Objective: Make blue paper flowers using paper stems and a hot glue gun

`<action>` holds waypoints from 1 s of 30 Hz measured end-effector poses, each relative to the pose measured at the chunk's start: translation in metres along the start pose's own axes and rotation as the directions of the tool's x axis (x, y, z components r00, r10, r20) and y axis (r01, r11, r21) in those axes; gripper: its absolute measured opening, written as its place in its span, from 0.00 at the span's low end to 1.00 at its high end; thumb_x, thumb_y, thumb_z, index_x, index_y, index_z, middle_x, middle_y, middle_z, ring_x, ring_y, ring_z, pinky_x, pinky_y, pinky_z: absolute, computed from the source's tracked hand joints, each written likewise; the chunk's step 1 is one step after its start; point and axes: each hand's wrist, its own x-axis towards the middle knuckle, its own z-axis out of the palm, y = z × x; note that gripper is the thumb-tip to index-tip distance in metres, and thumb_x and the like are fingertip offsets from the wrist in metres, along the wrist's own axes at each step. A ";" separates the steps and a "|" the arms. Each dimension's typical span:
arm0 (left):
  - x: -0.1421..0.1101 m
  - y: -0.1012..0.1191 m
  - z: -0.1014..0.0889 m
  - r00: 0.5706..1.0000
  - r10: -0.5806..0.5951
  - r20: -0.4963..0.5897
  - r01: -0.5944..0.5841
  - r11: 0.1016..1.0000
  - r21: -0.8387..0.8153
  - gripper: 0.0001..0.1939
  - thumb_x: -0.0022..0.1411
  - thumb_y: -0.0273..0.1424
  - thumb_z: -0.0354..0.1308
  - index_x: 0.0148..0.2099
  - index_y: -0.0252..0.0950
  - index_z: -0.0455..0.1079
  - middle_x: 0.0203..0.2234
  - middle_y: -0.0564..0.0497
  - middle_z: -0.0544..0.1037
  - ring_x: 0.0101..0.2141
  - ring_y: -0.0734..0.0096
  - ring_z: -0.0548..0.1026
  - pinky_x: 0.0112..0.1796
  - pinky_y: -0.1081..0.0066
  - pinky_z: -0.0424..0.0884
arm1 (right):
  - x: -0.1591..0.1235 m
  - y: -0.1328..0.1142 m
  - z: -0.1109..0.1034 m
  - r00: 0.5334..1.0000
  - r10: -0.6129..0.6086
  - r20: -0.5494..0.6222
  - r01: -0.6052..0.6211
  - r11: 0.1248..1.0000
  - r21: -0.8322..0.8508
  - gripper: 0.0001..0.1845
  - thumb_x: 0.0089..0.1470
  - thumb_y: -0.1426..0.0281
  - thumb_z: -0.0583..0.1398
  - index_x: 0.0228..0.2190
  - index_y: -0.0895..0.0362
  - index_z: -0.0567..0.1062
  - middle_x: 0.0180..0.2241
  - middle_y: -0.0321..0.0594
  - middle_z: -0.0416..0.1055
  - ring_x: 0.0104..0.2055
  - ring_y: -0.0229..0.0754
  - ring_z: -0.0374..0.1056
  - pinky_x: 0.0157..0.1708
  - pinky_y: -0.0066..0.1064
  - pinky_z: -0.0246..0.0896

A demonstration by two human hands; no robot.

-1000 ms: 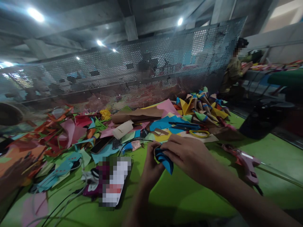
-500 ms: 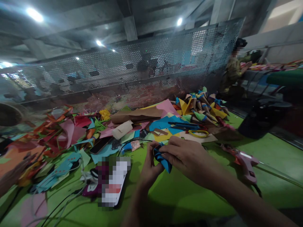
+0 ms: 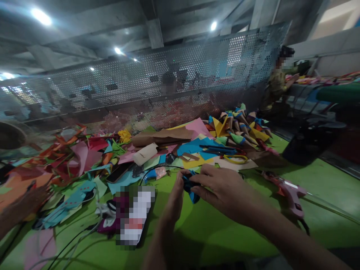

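Note:
Between my hands, above the green table (image 3: 208, 240), is a small folded piece of blue paper (image 3: 193, 197). My left hand (image 3: 176, 191) is closed on its left side, with the fingers partly hidden behind the paper. From the right, my right hand (image 3: 218, 189) pinches the same paper, its thumb and fingers pressed to the folds. A pink glue gun (image 3: 292, 195) lies on the table to the right of my right hand. A phone-like white slab (image 3: 137, 217), blurred out, lies left of my left hand.
Heaped paper scraps (image 3: 84, 157) cover the left. Paper cones (image 3: 239, 127) are piled at the back right, near yellow-handled scissors (image 3: 236, 159). Cables (image 3: 75, 240) run across the front left. Another person's hand (image 3: 25, 198) is at the left edge. A perforated metal panel (image 3: 146, 90) stands behind.
The blue paper has become more compact and its lower tip has drawn up. My left fingers have straightened somewhat around it. At the left, the other person's hand has shifted slightly.

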 end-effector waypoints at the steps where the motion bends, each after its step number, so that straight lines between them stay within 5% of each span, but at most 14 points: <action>1: 0.001 0.001 0.001 0.999 -0.015 -0.029 0.015 1.000 0.010 0.18 0.64 0.48 0.55 0.44 0.39 0.69 0.38 0.50 0.72 0.44 0.64 0.68 0.47 0.67 0.61 | 0.000 0.000 0.003 1.000 0.000 0.007 0.000 1.000 -0.014 0.14 0.65 0.61 0.55 0.43 0.51 0.78 0.35 0.39 0.71 0.33 0.41 0.68 0.29 0.31 0.50; 9: 0.001 0.008 0.001 0.997 -0.028 -0.077 0.027 0.999 -0.017 0.09 0.61 0.35 0.58 0.42 0.38 0.69 0.35 0.51 0.71 0.40 0.66 0.68 0.42 0.71 0.63 | 0.001 0.002 0.018 1.000 -0.025 0.003 0.025 1.000 0.014 0.14 0.65 0.60 0.55 0.46 0.51 0.75 0.37 0.39 0.71 0.36 0.43 0.69 0.31 0.32 0.51; 22: 0.000 0.009 0.003 0.998 -0.028 -0.057 0.031 0.998 0.052 0.10 0.60 0.36 0.57 0.42 0.39 0.68 0.35 0.52 0.69 0.38 0.67 0.66 0.40 0.70 0.60 | 0.000 0.005 0.012 1.000 -0.003 0.008 0.003 0.998 0.065 0.16 0.65 0.61 0.54 0.50 0.52 0.74 0.42 0.44 0.73 0.42 0.48 0.72 0.39 0.38 0.66; 30: 0.002 0.021 0.012 0.998 -0.048 -0.039 0.051 0.996 0.071 0.15 0.58 0.45 0.56 0.38 0.37 0.65 0.30 0.53 0.64 0.34 0.69 0.61 0.37 0.70 0.57 | -0.003 0.025 0.034 0.992 -0.114 -0.057 0.116 0.993 0.033 0.18 0.65 0.57 0.52 0.47 0.51 0.76 0.41 0.44 0.74 0.36 0.47 0.74 0.33 0.37 0.68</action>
